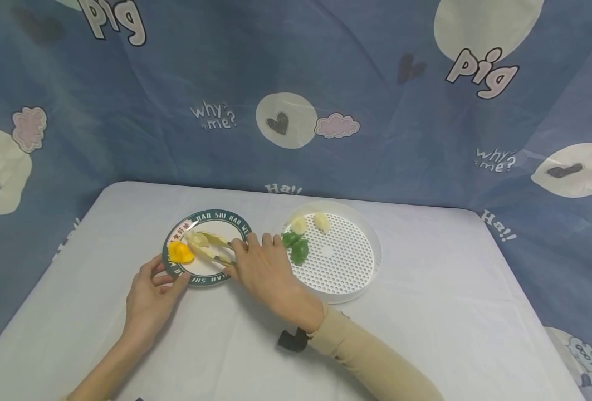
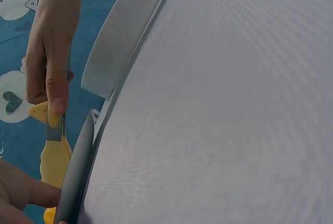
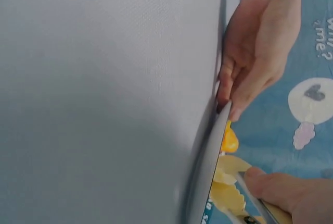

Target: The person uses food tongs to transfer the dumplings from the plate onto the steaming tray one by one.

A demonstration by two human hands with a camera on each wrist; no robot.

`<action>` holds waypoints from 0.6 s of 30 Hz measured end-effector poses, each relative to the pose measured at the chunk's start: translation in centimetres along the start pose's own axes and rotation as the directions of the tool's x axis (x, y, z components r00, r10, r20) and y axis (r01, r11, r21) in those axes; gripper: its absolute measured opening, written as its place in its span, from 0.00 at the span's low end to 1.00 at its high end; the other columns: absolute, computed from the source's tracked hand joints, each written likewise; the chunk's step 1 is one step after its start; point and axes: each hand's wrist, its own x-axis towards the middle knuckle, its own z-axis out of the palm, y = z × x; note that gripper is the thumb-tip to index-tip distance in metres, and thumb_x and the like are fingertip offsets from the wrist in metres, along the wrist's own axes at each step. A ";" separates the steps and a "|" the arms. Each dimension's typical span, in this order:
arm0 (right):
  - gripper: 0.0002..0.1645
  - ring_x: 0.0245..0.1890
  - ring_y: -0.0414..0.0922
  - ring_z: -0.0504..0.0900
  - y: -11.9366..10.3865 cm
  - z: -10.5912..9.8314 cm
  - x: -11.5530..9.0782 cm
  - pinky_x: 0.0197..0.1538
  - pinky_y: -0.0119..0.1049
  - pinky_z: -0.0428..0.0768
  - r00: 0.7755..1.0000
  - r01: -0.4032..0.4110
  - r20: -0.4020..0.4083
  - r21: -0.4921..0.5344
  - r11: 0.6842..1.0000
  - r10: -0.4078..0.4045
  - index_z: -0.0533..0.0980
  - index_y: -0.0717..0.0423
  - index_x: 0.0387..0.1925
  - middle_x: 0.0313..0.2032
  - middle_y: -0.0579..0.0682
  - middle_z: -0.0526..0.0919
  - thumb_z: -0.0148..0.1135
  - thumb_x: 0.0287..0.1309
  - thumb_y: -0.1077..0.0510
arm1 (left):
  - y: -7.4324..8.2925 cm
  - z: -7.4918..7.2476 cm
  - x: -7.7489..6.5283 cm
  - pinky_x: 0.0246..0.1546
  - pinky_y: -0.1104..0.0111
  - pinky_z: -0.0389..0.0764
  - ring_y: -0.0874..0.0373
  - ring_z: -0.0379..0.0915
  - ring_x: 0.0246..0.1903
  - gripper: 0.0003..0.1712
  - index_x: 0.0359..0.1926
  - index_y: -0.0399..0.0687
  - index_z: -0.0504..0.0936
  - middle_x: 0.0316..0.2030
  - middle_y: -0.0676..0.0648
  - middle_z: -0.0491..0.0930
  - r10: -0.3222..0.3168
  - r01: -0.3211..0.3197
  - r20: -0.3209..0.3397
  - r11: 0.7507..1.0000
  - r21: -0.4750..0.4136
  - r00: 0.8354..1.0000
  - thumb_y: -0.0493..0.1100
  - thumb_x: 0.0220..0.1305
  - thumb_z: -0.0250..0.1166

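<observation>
The plate (image 1: 202, 280) is gripped at its near-left rim by the left hand (image 1: 151, 302), with the thumb laid over the edge and fingers beneath; the yellow tongs (image 2: 54, 162) are held by the right hand (image 1: 265, 273), fingers wrapped about the arms, at the plate's right side; a pale piece (image 1: 198, 240) is framed between the tong tips over the plate's left half, though whether it is firmly pinched cannot be told. The long axis of the tongs is pointed leftward and slightly away from the person, so the pale piece is reached along that line from the right hand; a yellow-orange piece (image 1: 179, 253) is seen just left of the tips, nearer the left hand. The perforated white tray (image 1: 377, 253) is set to the plate's right, beyond the right hand; two pale chunks (image 1: 322, 222) and green pieces (image 1: 299, 252) are contained in it.
</observation>
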 end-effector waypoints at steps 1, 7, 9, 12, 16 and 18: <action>0.29 0.31 0.45 0.75 0.1 0.1 -0.1 0.38 0.38 0.73 1.000 0.001 -0.006 0.002 1.000 -0.001 0.75 0.43 0.49 0.37 0.43 0.82 0.50 0.75 0.25 | 0.0 0.0 0.0 0.36 0.87 0.71 0.40 0.77 0.59 0.50 0.85 0.34 0.51 0.74 0.29 0.67 0.002 -0.002 0.000 1.000 0.000 1.000 0.50 0.76 0.67; 0.29 0.30 0.45 0.73 0.8 -0.3 -0.6 0.38 0.38 0.73 1.000 0.002 -0.006 0.008 1.000 -0.002 0.74 0.44 0.48 0.34 0.44 0.80 0.48 0.77 0.26 | 0.0 0.0 -0.1 0.37 0.86 0.70 0.41 0.77 0.58 0.50 0.84 0.34 0.52 0.73 0.30 0.67 0.007 -0.007 -0.003 1.000 -0.003 1.000 0.50 0.76 0.68; 0.29 0.30 0.45 0.73 1.2 -0.6 -0.8 0.38 0.38 0.74 1.000 -0.001 0.000 0.009 1.000 0.001 0.74 0.45 0.48 0.33 0.44 0.79 0.48 0.77 0.26 | 0.0 0.0 -0.1 0.37 0.86 0.70 0.41 0.76 0.58 0.50 0.84 0.34 0.52 0.73 0.29 0.67 0.006 -0.006 -0.005 1.000 0.002 1.000 0.50 0.76 0.67; 0.29 0.30 0.46 0.74 1.7 -1.1 -1.0 0.39 0.39 0.75 1.000 -0.016 0.016 0.023 1.000 0.015 0.74 0.45 0.48 0.32 0.44 0.77 0.49 0.76 0.25 | 0.1 0.0 0.0 0.37 0.86 0.70 0.40 0.76 0.58 0.50 0.84 0.34 0.51 0.73 0.29 0.67 0.002 -0.002 -0.008 1.000 0.012 1.000 0.50 0.76 0.67; 0.30 0.31 0.46 0.74 2.6 -1.8 -1.3 0.39 0.39 0.74 0.998 -0.044 0.042 0.040 0.998 0.042 0.74 0.45 0.49 0.33 0.44 0.77 0.50 0.75 0.25 | 0.1 0.0 0.0 0.38 0.85 0.70 0.39 0.77 0.58 0.50 0.84 0.33 0.51 0.73 0.29 0.67 -0.003 0.004 -0.010 1.000 0.024 1.000 0.50 0.75 0.67; 0.30 0.31 0.47 0.73 3.0 -2.0 -1.4 0.39 0.39 0.72 0.997 -0.053 0.053 0.041 0.998 0.051 0.74 0.46 0.49 0.33 0.45 0.76 0.50 0.76 0.26 | 0.1 0.0 0.0 0.38 0.85 0.70 0.39 0.77 0.59 0.50 0.84 0.33 0.51 0.73 0.29 0.67 -0.006 0.006 -0.007 1.000 0.025 1.000 0.50 0.76 0.67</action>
